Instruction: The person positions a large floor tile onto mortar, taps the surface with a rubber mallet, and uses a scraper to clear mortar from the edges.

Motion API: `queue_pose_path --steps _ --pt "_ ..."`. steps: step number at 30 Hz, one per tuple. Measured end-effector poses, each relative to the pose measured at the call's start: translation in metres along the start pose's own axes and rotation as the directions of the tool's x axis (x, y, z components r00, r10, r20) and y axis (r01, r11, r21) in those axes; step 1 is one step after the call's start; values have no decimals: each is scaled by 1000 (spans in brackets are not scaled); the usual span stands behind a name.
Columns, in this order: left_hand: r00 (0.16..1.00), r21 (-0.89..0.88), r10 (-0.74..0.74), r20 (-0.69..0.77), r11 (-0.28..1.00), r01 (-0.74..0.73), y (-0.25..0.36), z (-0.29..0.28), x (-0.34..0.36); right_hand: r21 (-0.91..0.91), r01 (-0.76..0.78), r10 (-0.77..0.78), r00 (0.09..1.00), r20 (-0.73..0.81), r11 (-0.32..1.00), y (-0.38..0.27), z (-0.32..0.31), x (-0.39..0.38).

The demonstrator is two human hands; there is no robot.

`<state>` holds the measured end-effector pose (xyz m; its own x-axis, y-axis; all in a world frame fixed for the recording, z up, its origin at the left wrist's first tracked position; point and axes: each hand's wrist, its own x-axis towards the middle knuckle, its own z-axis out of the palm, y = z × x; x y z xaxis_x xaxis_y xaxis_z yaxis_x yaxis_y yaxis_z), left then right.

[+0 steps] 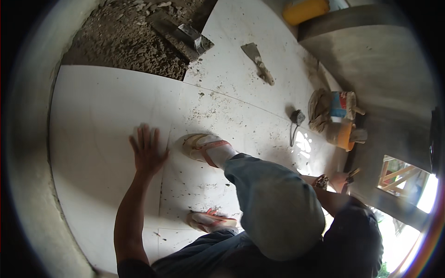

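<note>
My left hand (149, 150) is spread wide, palm down and fingers apart, on the large white floor tile (99, 134), with the thumb close to the tile's right edge. My right hand (308, 179) is mostly hidden behind my raised knee (282, 217); a patterned band (320, 181) shows at its wrist, and I cannot tell whether it grips anything. The tile lies to my left, its left edge running along the pale wall (28, 139) and its far edge bordering a bed of rough, crumbly mortar (116, 41). A steel trowel (174, 34) rests at the right side of that bed, one end reaching over the left edge of the far tile (232, 28). On that far tile lies a scraper (257, 64), its broad blade toward the far left and its handle toward the near right. A tape measure (297, 117) sits near the right end of the far tile's near edge. Beyond it, against the right-hand wall, a bucket (340, 104) with a blue and red side stands beside a crumpled brown cloth (319, 110) and an orange container (345, 134). My sandalled feet (208, 150) are right of my left hand, on tiles scattered with dark crumbs.
</note>
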<state>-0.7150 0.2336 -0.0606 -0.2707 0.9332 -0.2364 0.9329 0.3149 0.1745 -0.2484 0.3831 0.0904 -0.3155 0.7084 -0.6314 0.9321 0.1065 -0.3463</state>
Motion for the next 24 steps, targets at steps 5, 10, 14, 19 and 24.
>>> queue_pose_path --steps 5,10,14,19,24 --pt "978 42 102 -182 995 -96 4 -14 104 83 -91 103 981 -165 992 29 15 -10" --pt "975 95 46 -215 995 -26 6 -22 172 144 -134 168 950 -263 981 44 14 3" --pt "972 112 41 -229 994 -15 12 -25 201 175 -226 277 883 -380 958 70 11 14" --pt "948 75 95 -303 994 -76 17 -22 198 130 -148 192 863 -468 980 100 11 56" --pt "925 27 139 -354 990 -138 4 -12 186 104 35 28 837 -546 994 76 -1 103"
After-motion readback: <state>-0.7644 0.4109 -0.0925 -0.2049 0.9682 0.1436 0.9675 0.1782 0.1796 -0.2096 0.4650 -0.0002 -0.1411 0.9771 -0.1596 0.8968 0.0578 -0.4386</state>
